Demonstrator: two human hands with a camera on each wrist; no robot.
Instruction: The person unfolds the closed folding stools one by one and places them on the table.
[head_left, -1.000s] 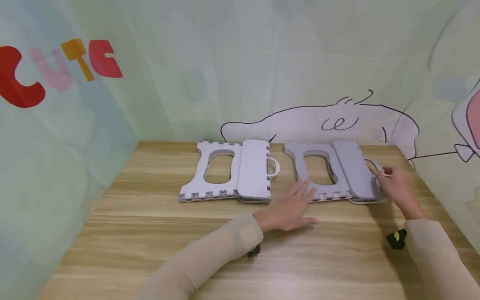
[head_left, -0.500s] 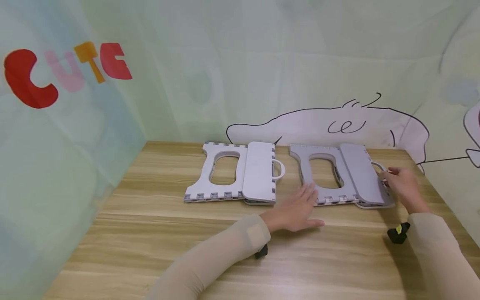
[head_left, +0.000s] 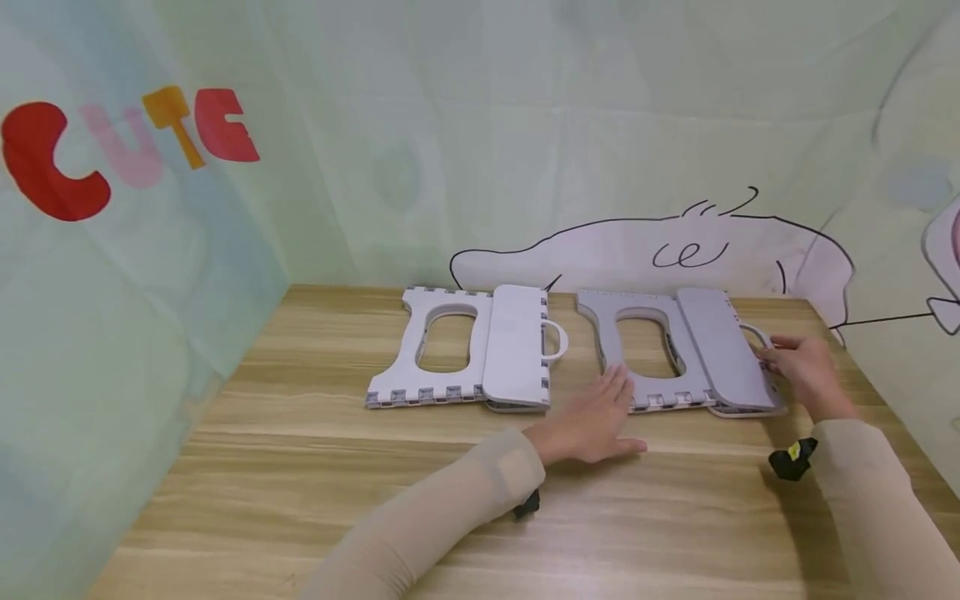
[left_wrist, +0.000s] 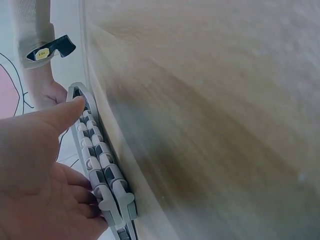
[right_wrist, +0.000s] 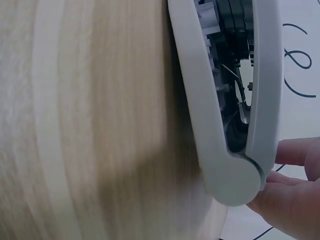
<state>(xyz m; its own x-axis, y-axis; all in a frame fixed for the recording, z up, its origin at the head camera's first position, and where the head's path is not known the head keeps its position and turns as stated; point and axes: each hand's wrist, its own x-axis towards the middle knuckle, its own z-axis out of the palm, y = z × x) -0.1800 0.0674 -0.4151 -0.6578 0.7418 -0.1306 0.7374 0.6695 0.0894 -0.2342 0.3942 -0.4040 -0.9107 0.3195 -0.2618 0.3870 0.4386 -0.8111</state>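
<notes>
Two folded step stools lie side by side at the far edge of the table. On the right is the grey folding stool point(head_left: 723, 350), on the left the white folding stool point(head_left: 513, 346). My left hand point(head_left: 588, 425) rests with straight fingers against the grey stool's near left corner, thumb spread out over the table. The right hand point(head_left: 810, 375) pinches the grey stool's right end beside its loop handle point(head_left: 756, 333). In the right wrist view, finger and thumb are at the outer side of its rounded hinge end point(right_wrist: 232, 180); their exact contact is partly hidden.
Both stools lie on a wood-grain table point(head_left: 315, 483). A printed cloth backdrop point(head_left: 480, 150) stands directly behind and along both sides. Each wrist carries a small black camera mount point(head_left: 792, 460).
The view has shifted slightly. Both hands stay at the grey stool, and neither stool has visibly moved on the table.
</notes>
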